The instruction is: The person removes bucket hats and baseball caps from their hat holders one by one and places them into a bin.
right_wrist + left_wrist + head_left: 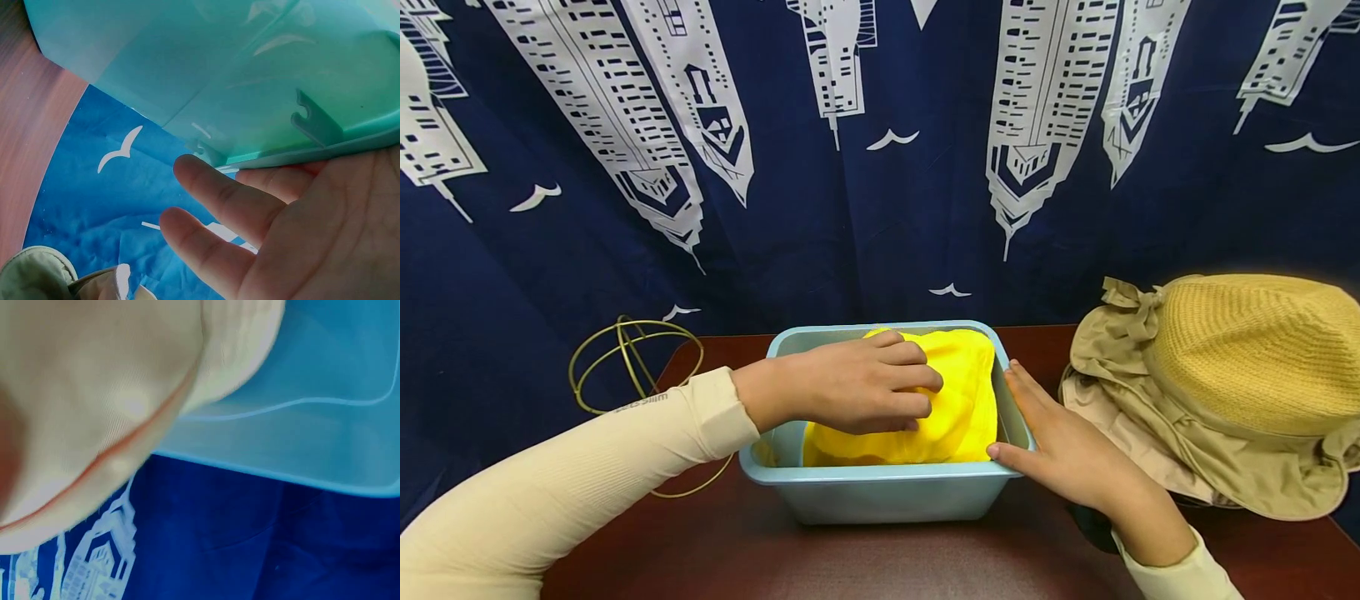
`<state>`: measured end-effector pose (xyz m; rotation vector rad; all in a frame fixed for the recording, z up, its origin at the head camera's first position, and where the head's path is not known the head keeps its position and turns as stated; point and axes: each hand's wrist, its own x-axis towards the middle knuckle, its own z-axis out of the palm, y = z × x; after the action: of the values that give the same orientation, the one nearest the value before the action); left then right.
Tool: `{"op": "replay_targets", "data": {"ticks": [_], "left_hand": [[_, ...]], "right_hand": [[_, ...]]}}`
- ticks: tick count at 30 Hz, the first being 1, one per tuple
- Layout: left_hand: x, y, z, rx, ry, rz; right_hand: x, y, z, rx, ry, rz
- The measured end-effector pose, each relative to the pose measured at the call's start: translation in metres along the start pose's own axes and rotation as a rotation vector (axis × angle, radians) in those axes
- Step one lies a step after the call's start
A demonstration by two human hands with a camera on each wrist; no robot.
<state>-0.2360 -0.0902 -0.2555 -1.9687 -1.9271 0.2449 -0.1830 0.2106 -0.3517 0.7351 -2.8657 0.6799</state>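
Note:
A light blue plastic bin (887, 500) stands on the table with a bright yellow cloth (966, 392) inside it. Reaching in from the left, my left hand (857, 387) rests on the cloth with its fingers loosely bent; no fold of cloth shows between them. In the left wrist view, a pale sleeve (112, 394) covers much of the picture, and that hand's fingers are hidden. My right hand (1067, 454) touches the bin's right rim, its fingers stretched along the outer side. The right wrist view shows extended fingers (225, 200) beneath the rim.
To the right lies a straw-coloured hat (1262, 358) on beige fabric (1105, 375). A gold wire frame (625, 342) stands at the left, partly behind my left arm. A navy curtain (880, 233) with white building prints hangs behind the dark red table (737, 550).

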Motion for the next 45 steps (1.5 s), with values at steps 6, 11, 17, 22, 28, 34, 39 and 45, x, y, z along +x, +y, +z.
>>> {"op": "replay_targets", "data": {"ticks": [6, 11, 17, 22, 28, 34, 39, 45], "left_hand": [[-0.002, -0.007, 0.022, 0.006, -0.156, -0.041], [-0.005, -0.008, 0.037, -0.001, -0.325, -0.113], [-0.005, -0.004, 0.038, 0.006, -0.363, -0.156], [-0.009, -0.004, 0.016, 0.062, -0.295, -0.203], [-0.034, 0.004, -0.011, 0.056, -0.261, -0.468], [-0.072, 0.033, -0.011, -0.02, -0.172, -0.822], [-0.097, 0.067, 0.004, -0.083, -0.06, -0.974], [-0.111, 0.093, 0.02, -0.116, -0.045, -1.147]], "right_hand": [[0.0, -0.002, 0.0, 0.001, 0.01, -0.016], [0.0, -0.004, 0.0, -0.006, 0.018, -0.028], [0.0, -0.004, 0.0, -0.022, 0.031, -0.045], [-0.001, -0.004, -0.001, -0.022, 0.028, -0.039], [-0.003, -0.003, -0.003, -0.039, 0.02, -0.036], [-0.002, -0.003, -0.006, -0.106, 0.019, -0.041], [0.0, -0.005, -0.007, -0.173, -0.001, -0.025], [0.003, -0.007, -0.008, -0.234, -0.008, -0.022]]}}
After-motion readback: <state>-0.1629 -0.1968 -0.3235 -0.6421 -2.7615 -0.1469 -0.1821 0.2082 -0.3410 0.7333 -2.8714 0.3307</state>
